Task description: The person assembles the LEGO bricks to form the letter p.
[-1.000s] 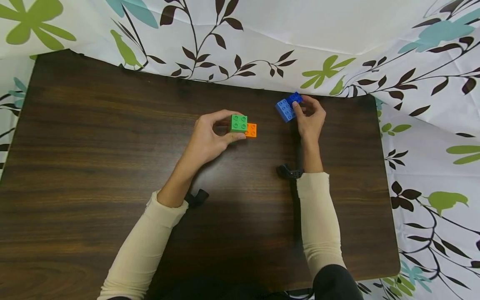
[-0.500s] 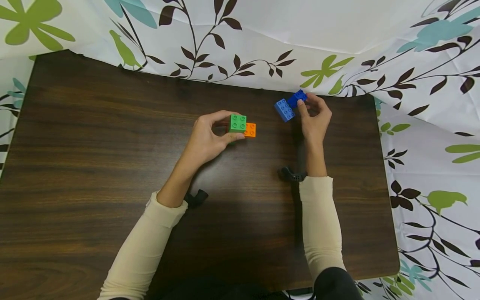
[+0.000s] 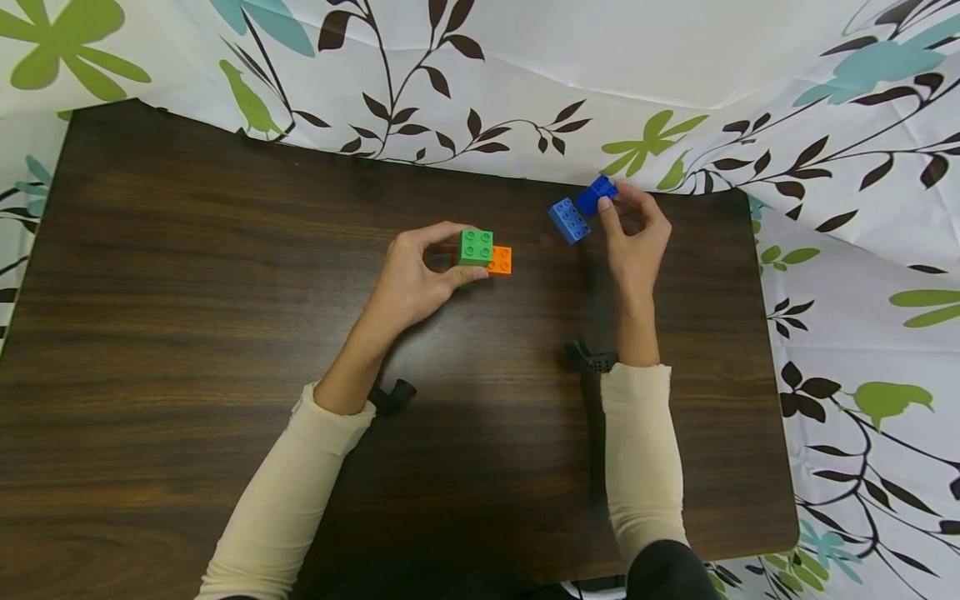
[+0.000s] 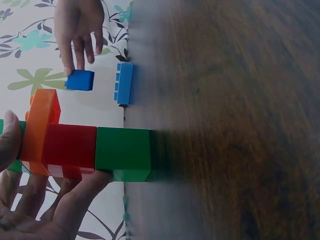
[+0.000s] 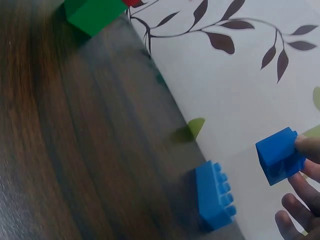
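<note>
left hand point(image 3: 415, 271): wide grip on brick stack point(image 4: 73, 145) | right hand point(image 3: 636, 236): narrow pinch on dark-blue brick point(image 3: 597, 195), near lighter-blue brick point(image 3: 569, 221)

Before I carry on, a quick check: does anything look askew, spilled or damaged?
Nothing looks spilled or damaged. The only uneven part is the orange brick, which juts from one side of the stack in the left hand; possibly deliberate. The light blue brick sits studs up.

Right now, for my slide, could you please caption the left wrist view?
Left hand grips a multicoloured brick stack; beyond it, right hand pinches a blue brick.
</note>
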The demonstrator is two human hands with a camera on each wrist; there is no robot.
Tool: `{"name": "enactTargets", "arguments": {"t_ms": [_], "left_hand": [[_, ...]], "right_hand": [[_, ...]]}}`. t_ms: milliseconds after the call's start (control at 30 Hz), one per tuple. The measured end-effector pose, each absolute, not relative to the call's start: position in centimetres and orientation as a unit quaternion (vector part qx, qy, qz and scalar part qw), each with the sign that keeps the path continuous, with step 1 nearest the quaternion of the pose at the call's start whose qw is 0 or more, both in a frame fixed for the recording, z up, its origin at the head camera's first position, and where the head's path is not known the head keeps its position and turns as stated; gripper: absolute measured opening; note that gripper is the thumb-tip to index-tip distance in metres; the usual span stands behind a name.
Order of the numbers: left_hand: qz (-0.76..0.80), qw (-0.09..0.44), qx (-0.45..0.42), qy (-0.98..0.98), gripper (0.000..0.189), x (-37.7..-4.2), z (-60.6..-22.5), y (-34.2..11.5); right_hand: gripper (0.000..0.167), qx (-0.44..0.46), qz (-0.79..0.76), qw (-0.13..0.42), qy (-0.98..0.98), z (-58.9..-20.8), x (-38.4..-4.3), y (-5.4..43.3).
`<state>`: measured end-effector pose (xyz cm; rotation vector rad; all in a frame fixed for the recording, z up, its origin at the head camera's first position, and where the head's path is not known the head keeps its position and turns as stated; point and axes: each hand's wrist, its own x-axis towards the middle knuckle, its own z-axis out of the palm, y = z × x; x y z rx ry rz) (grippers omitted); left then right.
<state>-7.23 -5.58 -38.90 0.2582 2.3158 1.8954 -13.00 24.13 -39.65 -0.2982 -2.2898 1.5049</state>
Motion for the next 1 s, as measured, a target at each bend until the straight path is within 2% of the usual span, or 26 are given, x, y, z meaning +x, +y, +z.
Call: {"name": "enactTargets", "arguments": {"t_ms": [267,633,1000], "left_hand": [[0.633,0.066,0.088,0.766,0.046,-7.3,-39.0,-5.6],[0.633,0.063,0.087,0.766,0.045,-7.3,-39.1,-5.7],[0.637,0.068,0.086,0.763,0.045,-7.3,-39.3,-5.7]], "right_hand": [[0.031,-0.079,0.543,0.190,-0.814,-38.2,-11.9,23.1],[0.028,-0.038,0.548,0.163,-0.820,-36.4,-10.3,22.1],[0.029,0.055,0.559,0.148,-0.814,-35.7,-8.7,20.9]]}}
